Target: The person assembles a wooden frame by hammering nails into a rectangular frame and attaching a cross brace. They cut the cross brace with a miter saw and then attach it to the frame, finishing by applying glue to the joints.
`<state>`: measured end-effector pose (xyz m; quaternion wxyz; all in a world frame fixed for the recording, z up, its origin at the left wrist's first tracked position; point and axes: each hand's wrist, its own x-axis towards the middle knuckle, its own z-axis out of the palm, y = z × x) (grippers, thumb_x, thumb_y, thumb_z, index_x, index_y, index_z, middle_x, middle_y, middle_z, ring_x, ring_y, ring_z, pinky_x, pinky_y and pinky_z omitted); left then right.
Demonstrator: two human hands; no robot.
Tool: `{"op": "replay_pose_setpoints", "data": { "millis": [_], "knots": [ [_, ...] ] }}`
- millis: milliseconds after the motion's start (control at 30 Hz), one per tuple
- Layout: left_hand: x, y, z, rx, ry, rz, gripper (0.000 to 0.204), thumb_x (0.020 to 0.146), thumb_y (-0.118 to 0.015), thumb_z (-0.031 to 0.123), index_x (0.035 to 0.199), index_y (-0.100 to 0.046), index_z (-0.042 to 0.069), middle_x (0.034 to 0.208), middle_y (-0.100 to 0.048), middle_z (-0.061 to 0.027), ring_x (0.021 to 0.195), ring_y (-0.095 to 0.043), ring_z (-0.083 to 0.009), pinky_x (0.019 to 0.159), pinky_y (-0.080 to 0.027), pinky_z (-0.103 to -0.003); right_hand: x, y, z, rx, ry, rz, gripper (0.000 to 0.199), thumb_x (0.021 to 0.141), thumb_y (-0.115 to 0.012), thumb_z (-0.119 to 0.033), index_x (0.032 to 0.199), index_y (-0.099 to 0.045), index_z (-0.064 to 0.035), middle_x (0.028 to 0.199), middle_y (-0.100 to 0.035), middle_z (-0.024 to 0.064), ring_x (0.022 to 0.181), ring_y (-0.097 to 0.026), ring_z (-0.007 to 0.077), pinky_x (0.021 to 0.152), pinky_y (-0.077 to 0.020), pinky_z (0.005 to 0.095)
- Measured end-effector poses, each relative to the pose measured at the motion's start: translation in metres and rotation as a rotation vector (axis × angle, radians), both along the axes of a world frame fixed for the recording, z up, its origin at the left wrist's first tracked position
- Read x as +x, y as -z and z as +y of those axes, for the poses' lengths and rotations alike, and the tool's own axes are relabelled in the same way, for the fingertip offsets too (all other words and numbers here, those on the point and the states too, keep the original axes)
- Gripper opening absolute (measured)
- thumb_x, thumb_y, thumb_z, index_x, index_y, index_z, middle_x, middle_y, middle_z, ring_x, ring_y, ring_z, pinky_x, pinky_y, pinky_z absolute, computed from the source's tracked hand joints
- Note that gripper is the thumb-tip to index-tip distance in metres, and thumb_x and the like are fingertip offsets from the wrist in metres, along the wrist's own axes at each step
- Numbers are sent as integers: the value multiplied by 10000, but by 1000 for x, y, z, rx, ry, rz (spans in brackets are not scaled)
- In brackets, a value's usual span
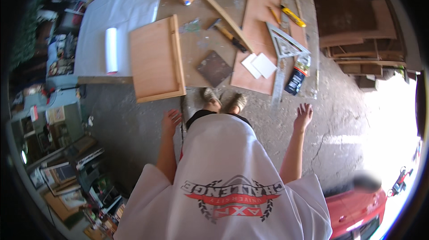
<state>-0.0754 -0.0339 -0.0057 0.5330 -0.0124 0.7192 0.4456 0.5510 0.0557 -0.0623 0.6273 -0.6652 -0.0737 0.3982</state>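
I stand on a concrete floor and look down past my white shirt at my feet [223,101]. My left hand [171,120] hangs open at my side, holding nothing, just below the near edge of a light wooden panel [154,61] with a raised rim. My right hand [304,115] is also open and empty, fingers spread, over bare floor. Nearest to it is a dark tube-shaped cartridge [297,75] lying on the floor. A long plywood board [259,38] lies ahead of my feet with two white square tiles [259,65] on it.
A hammer [228,34], a metal triangular square [286,43], a yellow utility knife [293,16], a dark square tile [215,67] and a white roll [111,50] lie about the work area. Stacked boards [357,38] are at right, cluttered shelves at left, a red vehicle [357,208] at lower right.
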Motion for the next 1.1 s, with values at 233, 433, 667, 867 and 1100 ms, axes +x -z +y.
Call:
{"op": "replay_pose_setpoints", "data": {
  "millis": [233,433,667,867,1100],
  "knots": [
    [-6,-23,-3,-5,88,97,587,1076,-380,516,1341,-502,8,1303,-606,-150,1159,-636,-312,960,-509,-457,2,-43,67,-134,-32,-379,352,1101,-422,-353,958,-533,-52,688,-585,62,525,-523,193,536,-441,335],
    [-13,-30,-6,25,3,82,574,1077,-394,509,1340,-494,9,1307,-601,-147,1174,-623,-315,983,-502,-452,-37,-47,142,-599,-377,-1147,712,807,-803,-493,1220,-506,6,1183,-578,251,1125,-593,412,980,-475,487],
    [-4,-8,12,165,-247,-54,667,1062,-431,522,1479,-356,7,1428,-530,-168,1326,-521,-328,1081,-431,-466,-34,-34,161,-709,-420,-979,763,752,-848,-480,1233,-527,17,1131,-672,224,1090,-656,404,925,-513,510],
    [-1,8,74,289,-475,-67,676,1028,-529,522,1462,-366,29,1475,-499,-130,1397,-458,-305,1128,-389,-452,-7,-27,147,-216,-340,-249,238,952,-698,-156,1087,-665,37,834,-694,113,682,-634,151,593,-513,335],
    [-24,37,92,427,-767,-234,442,1013,-620,418,1249,-578,47,1145,-645,-66,1067,-627,-207,1073,-438,-409,0,-85,110,15,-331,-257,259,1000,-657,-152,1204,-579,-12,951,-689,57,743,-620,69,627,-510,255]
  ]
}}
